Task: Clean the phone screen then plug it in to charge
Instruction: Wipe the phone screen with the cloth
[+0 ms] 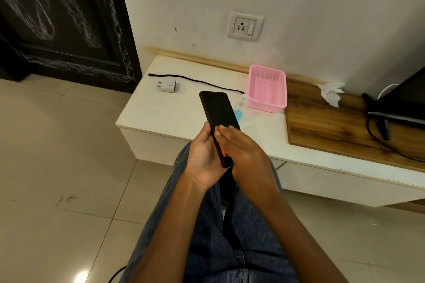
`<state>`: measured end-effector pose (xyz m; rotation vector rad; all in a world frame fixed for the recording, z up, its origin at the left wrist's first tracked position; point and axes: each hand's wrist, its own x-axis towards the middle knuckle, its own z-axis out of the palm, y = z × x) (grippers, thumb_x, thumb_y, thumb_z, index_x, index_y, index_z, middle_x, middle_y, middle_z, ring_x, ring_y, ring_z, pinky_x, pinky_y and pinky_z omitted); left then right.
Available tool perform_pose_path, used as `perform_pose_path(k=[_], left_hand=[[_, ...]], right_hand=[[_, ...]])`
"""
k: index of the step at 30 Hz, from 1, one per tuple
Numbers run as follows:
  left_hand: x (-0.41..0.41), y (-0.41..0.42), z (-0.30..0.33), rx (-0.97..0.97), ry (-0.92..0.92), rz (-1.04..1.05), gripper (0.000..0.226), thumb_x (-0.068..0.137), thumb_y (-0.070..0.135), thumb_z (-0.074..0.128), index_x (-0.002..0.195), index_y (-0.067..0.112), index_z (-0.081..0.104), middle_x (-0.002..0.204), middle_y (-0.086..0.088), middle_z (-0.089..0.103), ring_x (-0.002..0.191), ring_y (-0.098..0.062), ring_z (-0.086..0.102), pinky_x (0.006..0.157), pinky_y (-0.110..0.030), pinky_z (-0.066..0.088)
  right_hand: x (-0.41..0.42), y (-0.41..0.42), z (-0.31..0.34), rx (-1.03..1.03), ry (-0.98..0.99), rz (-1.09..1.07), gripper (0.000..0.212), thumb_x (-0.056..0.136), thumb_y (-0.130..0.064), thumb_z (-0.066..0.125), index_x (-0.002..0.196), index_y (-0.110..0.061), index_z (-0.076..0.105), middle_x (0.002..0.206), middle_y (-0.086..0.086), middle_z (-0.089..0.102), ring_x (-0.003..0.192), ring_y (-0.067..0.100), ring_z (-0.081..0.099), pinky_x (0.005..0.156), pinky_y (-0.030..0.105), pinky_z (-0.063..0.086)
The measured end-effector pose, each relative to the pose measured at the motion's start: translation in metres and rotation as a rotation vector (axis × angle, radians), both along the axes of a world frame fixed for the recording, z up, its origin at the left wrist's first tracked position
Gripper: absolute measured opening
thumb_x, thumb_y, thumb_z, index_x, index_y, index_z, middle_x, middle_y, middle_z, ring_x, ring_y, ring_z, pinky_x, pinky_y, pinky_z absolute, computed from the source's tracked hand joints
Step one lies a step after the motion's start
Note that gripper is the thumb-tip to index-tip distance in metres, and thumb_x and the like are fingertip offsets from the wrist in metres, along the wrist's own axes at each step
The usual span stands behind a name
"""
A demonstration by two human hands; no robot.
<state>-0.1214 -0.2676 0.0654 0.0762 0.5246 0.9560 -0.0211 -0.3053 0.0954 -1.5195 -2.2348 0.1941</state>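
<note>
Black glass fills the middle of my view: the phone [218, 119] is up off the shelf, its dark screen facing me, tilted so the top end leans away and to the left. My left hand [202, 156] cups its lower half from below and from the left edge, fingers wrapped behind it. My right hand [243, 151] lies flat across the lower part of the screen, fingers [226, 131] straight and together, resting on the glass rather than closing round anything. Just beyond the top of the held phone, on the white shelf [165, 112], lies the white charger adapter [167, 85], with the black cable [195, 80] stretched loose behind it, unplugged at both ends. Beside the phone's right edge I see a small spray bottle [240, 108] with blue liquid, partly hidden behind the phone, and just past that a pink basket [266, 88]. Farther right of the grip, on the wooden surface [326, 122], lies a crumpled white tissue [331, 93]. Above the held phone, on the wall, is the socket [245, 26]. Denim-clad legs sit under both wrists.
</note>
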Motion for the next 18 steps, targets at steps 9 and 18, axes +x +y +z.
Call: perform_pose_path(k=[9, 18], left_hand=[[0.003, 0.0, 0.003, 0.001, 0.077, -0.003, 0.063, 0.096, 0.053, 0.03, 0.137, 0.008, 0.048, 0.124, -0.015, 0.046, 0.114, -0.024, 0.045, 0.107, -0.035, 0.032], [-0.001, 0.001, -0.004, 0.026, 0.004, 0.034, 0.053, 0.095, 0.05, 0.038, 0.103, 0.011, 0.073, 0.097, -0.006, 0.073, 0.092, -0.019, 0.071, 0.074, -0.03, 0.058]], right_hand=[[0.015, -0.019, -0.01, 0.114, -0.028, 0.017, 0.066, 0.048, 0.03, 0.069, 0.109, 0.005, 0.066, 0.116, 0.019, 0.065, 0.112, 0.038, 0.059, 0.094, 0.051, 0.045], [0.0, 0.006, -0.001, -0.041, 0.085, 0.042, 0.041, 0.081, 0.012, 0.056, 0.122, 0.007, 0.053, 0.134, 0.023, 0.049, 0.13, 0.031, 0.041, 0.112, 0.03, 0.031]])
